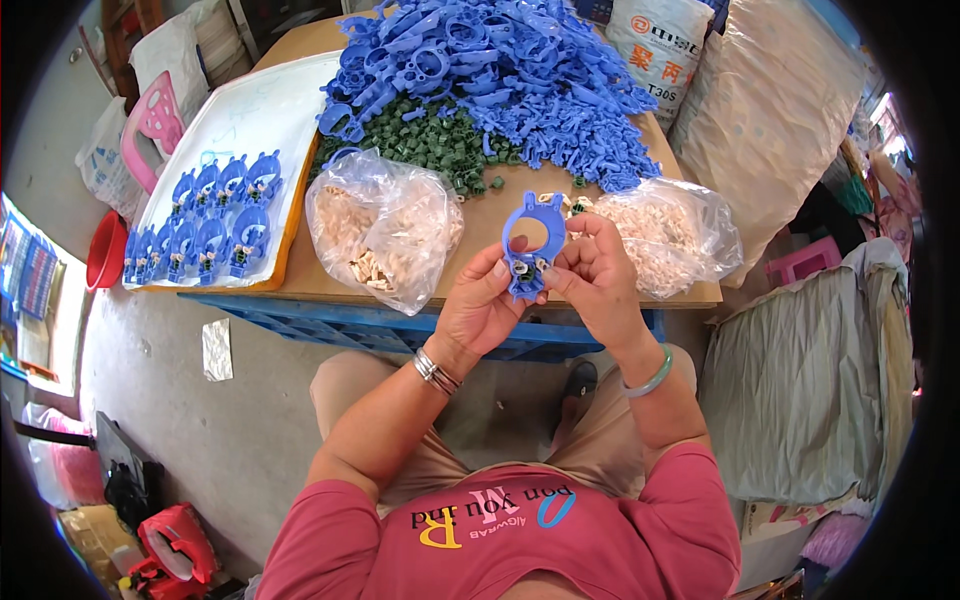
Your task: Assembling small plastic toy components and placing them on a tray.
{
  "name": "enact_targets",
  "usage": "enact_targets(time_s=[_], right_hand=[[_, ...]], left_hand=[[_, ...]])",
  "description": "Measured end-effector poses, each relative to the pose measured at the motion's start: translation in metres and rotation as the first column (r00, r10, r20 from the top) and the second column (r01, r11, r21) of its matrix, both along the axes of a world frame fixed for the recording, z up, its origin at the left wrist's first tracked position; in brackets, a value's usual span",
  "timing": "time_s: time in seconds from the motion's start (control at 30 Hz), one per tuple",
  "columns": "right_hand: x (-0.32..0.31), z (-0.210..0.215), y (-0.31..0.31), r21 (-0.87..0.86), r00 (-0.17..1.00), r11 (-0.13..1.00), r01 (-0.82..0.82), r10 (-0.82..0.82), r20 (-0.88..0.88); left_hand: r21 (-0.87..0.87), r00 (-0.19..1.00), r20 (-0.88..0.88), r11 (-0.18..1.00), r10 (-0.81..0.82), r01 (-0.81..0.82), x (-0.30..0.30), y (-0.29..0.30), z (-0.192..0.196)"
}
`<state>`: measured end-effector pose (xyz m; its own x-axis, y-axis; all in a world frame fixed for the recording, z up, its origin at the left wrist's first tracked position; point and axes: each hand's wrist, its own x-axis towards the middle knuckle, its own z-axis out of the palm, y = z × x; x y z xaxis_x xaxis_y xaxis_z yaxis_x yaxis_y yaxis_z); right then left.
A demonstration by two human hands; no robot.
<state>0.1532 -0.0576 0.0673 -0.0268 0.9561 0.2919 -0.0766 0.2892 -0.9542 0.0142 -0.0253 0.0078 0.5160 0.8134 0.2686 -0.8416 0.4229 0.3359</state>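
Observation:
Between my hands, above the table's near edge, is a blue plastic ring-shaped part [533,211] with small dark and cream pieces fitted in its lower end. My left hand [482,302] grips its lower left side. The fingers of my right hand [598,275] are closed at its right side, near a small cream piece. Two clear plastic bags of small cream pieces lie nearby: the left bag [380,225] and the right bag [665,235]. Behind them spread dark green small parts [425,140] and a large heap of blue plastic parts [500,75].
On the left, a white tray [262,95] with a yellow rim bears rows of blue assembled parts [208,240]. A blue crate [400,330] is under the tabletop. White sacks [655,45] and a large wrapped bundle [765,110] stand at right. A red basin [106,250] sits left.

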Motion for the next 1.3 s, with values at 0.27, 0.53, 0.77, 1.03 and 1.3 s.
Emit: enact_targets(time_s=[0.27, 0.53, 0.77, 1.03, 1.3], right_hand=[[0.004, -0.005, 0.0, 0.077, 0.964, 0.986, 0.149, -0.162, 0.21], [0.01, -0.001, 0.006, 0.764, 0.648, 0.638, -0.1, -0.54, 0.537], [0.001, -0.004, -0.002, 0.75, 0.577, 0.661, -0.009, -0.609, 0.544], [0.004, -0.002, -0.002, 0.782, 0.622, 0.62, -0.064, -0.588, 0.517], [0.004, 0.002, -0.004, 0.724, 0.643, 0.686, -0.073, -0.523, 0.56]], left_hand=[[0.076, 0.999, -0.024, 0.997, 0.026, -0.024, -0.001, 0.001, 0.0], [0.043, 1.0, 0.025, 0.999, -0.016, 0.015, -0.001, 0.002, -0.004], [0.09, 0.998, 0.049, 0.996, -0.026, 0.021, 0.0, 0.001, -0.006], [0.05, 0.999, 0.023, 0.998, -0.04, 0.039, -0.003, 0.002, -0.002], [0.042, 0.998, 0.045, 0.998, -0.043, 0.041, -0.003, 0.002, -0.002]])
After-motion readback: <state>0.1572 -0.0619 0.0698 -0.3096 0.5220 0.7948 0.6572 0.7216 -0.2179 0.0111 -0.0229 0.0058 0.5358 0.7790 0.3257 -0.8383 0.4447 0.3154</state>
